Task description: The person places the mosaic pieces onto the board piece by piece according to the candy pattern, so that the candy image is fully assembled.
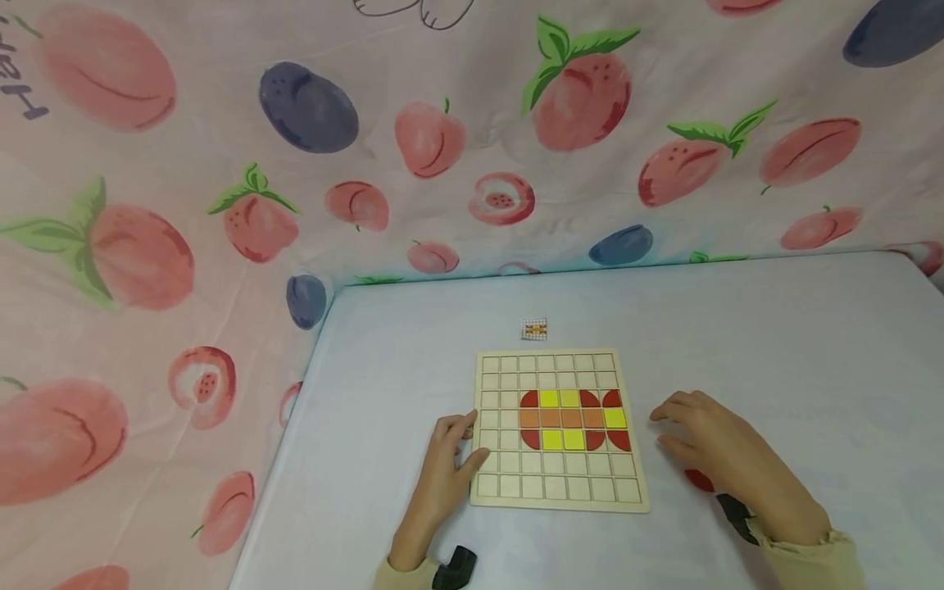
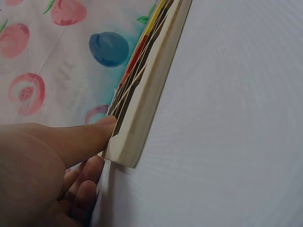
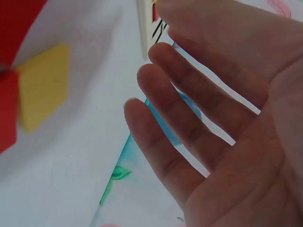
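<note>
A wooden grid board lies on the white table. Red, yellow and orange tiles fill part of its grid, in a shape like a fish. My left hand grips the board's left edge; in the left wrist view the thumb presses on the rim, with the other fingers curled lower down beside it. To the right of the board hovers my right hand, its fingers spread and loosely bent, holding nothing. A loose red piece lies under the right wrist, partly hidden.
Beyond the board's far edge lies a small patterned card. Loose red pieces and a yellow piece show close up in the right wrist view. A fruit-printed cloth hangs behind the table and along its left side.
</note>
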Available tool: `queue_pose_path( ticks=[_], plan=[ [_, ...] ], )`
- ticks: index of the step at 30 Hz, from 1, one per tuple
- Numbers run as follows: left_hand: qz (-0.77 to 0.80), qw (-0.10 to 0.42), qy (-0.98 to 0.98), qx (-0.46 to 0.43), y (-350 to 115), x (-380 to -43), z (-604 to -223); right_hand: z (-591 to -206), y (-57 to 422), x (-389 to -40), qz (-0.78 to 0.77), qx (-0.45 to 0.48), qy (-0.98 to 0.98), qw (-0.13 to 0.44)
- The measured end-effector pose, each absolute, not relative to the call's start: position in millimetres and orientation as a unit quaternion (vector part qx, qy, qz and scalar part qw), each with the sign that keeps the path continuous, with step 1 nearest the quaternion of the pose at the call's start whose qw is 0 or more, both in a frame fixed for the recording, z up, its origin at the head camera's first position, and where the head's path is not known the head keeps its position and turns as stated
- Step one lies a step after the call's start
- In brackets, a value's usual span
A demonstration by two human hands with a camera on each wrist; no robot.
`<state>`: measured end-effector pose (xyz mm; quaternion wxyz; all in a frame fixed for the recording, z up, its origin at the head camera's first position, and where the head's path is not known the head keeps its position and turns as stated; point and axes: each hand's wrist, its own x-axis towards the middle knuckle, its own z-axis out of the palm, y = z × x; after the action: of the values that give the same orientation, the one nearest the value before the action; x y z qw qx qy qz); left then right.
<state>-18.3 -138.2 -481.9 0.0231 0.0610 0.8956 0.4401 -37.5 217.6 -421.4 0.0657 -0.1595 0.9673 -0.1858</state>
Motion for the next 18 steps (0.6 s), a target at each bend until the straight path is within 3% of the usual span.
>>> queue_pose_path(
  ticks=[18],
  plan=[
    [0.440,0.024,0.896,0.058,-138.1,-18.4,-480.8,-436.9,252.6,-38.0,-0.170,-0.154,0.967,0.113]
  ],
)
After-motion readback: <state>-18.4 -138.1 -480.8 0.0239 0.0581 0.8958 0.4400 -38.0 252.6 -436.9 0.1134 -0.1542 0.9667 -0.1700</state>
